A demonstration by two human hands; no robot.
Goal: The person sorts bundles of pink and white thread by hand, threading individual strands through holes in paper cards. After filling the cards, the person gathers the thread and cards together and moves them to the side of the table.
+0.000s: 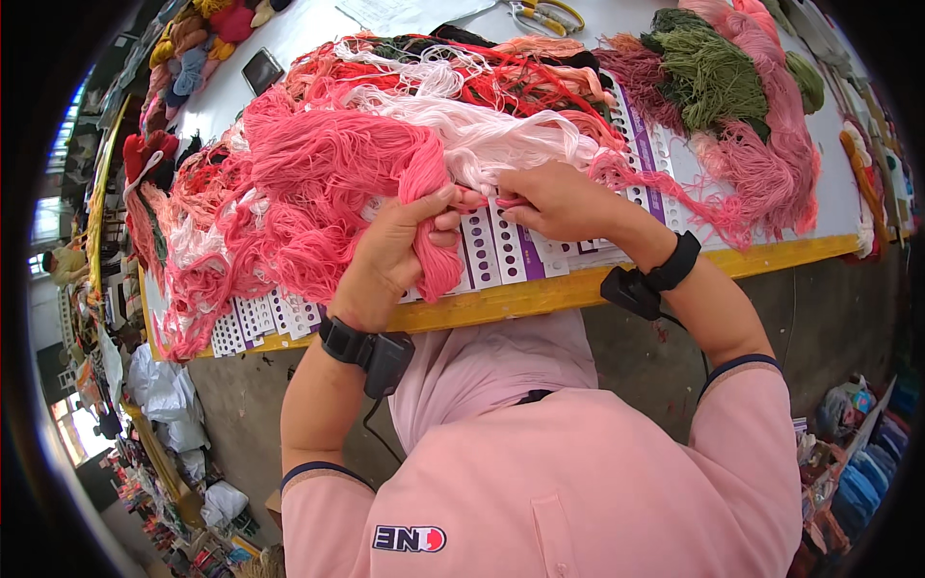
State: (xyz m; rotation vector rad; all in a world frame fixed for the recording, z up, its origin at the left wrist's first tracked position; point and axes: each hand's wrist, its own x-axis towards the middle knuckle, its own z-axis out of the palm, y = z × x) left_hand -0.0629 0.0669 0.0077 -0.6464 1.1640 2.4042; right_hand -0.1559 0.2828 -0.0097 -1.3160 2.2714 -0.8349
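Note:
A large hank of pink embroidery thread (pixel 318 159) spreads over the table's near left part. My left hand (pixel 397 239) is wrapped round a gathered bunch of it, whose end hangs below my fingers. Close beside it, my right hand (pixel 554 200) pinches at the pink strands that run between the two hands; its fingertips are partly hidden. White and pale pink thread (pixel 482 130) lies just beyond both hands. Under the hands are white punched thread cards (pixel 493 252) with rows of round holes and purple strips.
Red and peach threads (pixel 501 77) are heaped behind. Green thread (pixel 713 72) and dusty pink thread (pixel 771 173) lie at the right. A phone (pixel 261 71) and yellow-handled scissors (pixel 545 16) rest farther back. The table's yellow edge (pixel 578 287) runs before me.

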